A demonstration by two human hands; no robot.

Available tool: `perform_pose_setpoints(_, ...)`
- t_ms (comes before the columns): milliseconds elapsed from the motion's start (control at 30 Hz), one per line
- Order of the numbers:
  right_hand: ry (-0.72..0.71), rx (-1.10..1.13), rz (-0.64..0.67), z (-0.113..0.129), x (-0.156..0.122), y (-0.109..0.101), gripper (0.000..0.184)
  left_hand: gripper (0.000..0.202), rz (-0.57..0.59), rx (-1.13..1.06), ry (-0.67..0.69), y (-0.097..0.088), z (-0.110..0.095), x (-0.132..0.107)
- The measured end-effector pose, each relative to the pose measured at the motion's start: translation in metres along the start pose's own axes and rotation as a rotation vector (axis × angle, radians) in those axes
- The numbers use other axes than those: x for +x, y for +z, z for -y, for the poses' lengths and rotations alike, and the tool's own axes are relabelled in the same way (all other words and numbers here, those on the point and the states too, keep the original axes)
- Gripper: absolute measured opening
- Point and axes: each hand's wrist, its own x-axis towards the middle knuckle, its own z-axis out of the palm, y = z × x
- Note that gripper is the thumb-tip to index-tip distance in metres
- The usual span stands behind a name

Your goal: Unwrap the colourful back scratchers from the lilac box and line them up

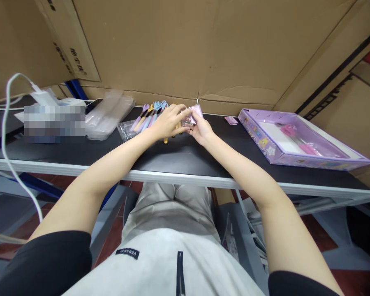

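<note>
Over the black table, my right hand (201, 130) grips a small see-through packet with a pink-and-lilac card (197, 110) between thumb and fingers. My left hand (169, 122) reaches in from the other side, its fingers bent round the packet's near-left edge; what lies inside the plastic is too small to make out. Beneath and left of that hand lie several claw-headed back scratchers (149, 117) with purple, yellow and blue heads and pastel handles. My left palm and fingers hide part of them. A see-through plastic sleeve (127, 129) lies beside their handles.
A stack of plastic bags (106, 117) lies left of the back scratchers. At right stands a shallow purple box (260, 139) holding pink wrapped items. Small pink cards (231, 120) lie near it. A white cable (6, 135) hangs at left. A cardboard wall (185, 49) closes the back.
</note>
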Motion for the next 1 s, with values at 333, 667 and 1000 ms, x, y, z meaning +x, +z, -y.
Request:
perform_pose_setpoints(333, -0.085, -0.001, -0.122, 0.008, 0.010, -0.007, 0.015, 0.049, -0.028, 0.062, -0.081, -0.012, 0.004, -0.001)
perform_pose_setpoints(667, -0.152, -0.014, -0.131, 0.010, 0.012, -0.011, 0.036, 0.049, -0.096, 0.014, -0.046, -0.014, 0.008, -0.002)
perform_pose_setpoints(1000, -0.209, -0.023, -0.140, 0.011, 0.019, -0.015, 0.041, 0.043, -0.176, 0.017, -0.007, -0.012, 0.015, -0.002)
